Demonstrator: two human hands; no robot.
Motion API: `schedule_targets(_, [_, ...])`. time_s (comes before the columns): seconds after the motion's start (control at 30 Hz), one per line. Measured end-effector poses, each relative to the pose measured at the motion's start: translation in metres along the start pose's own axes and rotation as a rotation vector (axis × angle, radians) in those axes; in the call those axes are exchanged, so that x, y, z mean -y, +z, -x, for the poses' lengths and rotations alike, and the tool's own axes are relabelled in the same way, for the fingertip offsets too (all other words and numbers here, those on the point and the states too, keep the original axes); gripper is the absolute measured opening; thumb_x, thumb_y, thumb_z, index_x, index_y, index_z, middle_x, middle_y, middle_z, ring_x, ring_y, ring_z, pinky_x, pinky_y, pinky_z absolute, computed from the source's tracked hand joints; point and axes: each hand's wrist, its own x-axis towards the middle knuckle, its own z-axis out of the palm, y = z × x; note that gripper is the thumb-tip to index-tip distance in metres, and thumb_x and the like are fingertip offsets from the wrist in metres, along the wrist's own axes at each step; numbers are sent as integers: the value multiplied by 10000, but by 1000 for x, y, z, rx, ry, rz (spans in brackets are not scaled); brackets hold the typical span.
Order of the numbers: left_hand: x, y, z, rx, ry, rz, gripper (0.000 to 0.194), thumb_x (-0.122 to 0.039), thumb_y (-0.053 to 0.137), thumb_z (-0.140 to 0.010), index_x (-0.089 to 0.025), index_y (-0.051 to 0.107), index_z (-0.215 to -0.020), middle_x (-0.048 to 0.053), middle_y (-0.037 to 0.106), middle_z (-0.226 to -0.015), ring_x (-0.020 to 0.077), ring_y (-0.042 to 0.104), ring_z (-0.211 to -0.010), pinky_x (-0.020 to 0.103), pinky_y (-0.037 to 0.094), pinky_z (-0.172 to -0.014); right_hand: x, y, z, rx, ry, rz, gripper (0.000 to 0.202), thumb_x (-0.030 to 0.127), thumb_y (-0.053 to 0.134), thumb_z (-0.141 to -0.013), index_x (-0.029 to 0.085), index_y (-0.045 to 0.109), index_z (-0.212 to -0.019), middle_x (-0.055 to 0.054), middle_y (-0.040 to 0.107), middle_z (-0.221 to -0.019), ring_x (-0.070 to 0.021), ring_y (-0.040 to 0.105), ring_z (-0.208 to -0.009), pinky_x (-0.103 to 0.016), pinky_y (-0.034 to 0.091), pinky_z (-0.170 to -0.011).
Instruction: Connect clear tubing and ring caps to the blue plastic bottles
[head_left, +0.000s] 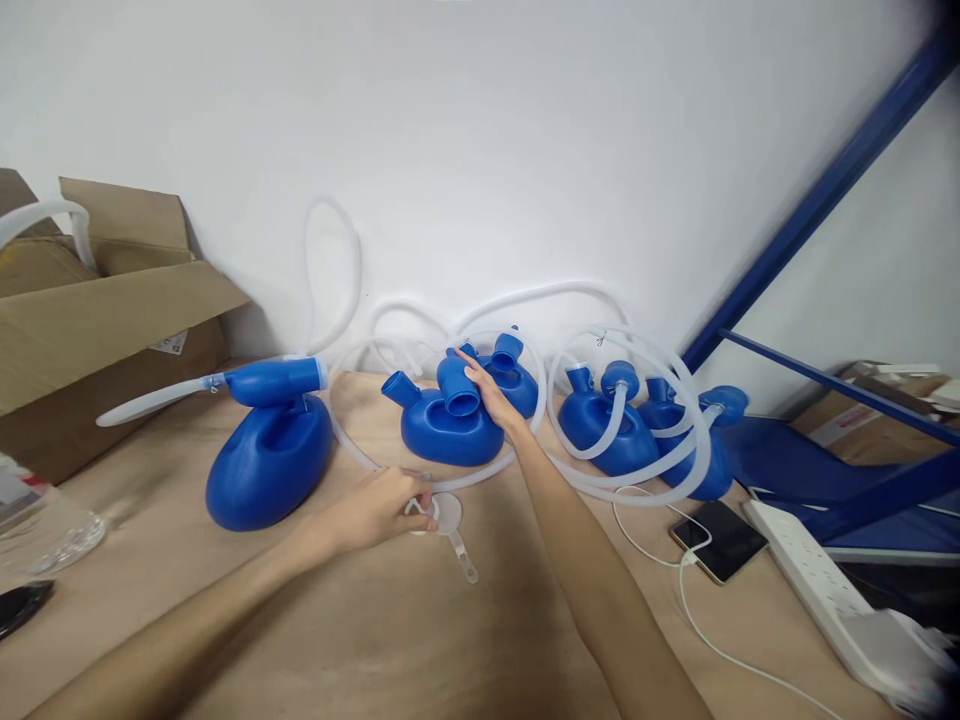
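At the middle of the head view, a blue plastic urinal bottle [450, 440] stands on the wooden table, its open neck [401, 388] tilted left. My right hand [491, 392] is closed around the right side of the blue funnel piece [454, 385] over this bottle; the funnel's open end faces me. In front of the bottle, my left hand [386, 508] pinches the ring of a translucent plastic cap [448, 513]. The cap's strap [465, 558] hangs toward me. A clear tube [480, 479] curves between the bottle and my left hand.
Another blue bottle [270, 465] with a funnel and tube stands left; more bottles [611, 430] with coiled tubes stand right. At left are an open cardboard box [97, 310] and a clear plastic container [52, 525]. A phone [720, 541], cable and power strip [806, 570] lie right.
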Motion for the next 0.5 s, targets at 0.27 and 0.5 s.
schedule_targets(0.27, [56, -61, -52, -465, -199, -258, 692, -513, 699, -887, -181, 509, -1463, 238, 485, -1553, 463, 502, -1393, 542, 465, -1060, 1, 1, -5, 9, 36, 9, 663, 611, 579, -933, 306, 559, -1521, -4, 579, -1563, -256, 549, -1422, -415, 370, -1242])
schedule_targets(0.5, [107, -46, -77, -421, -88, -151, 747, -633, 664, -894, -185, 489, -1465, 169, 657, -1365, 344, 678, -1184, 419, 539, -984, -4, 5, 6, -116, -15, 117, 591, 683, 537, -943, 243, 726, -1290, -35, 701, -1400, -281, 554, -1402, -442, 372, -1246])
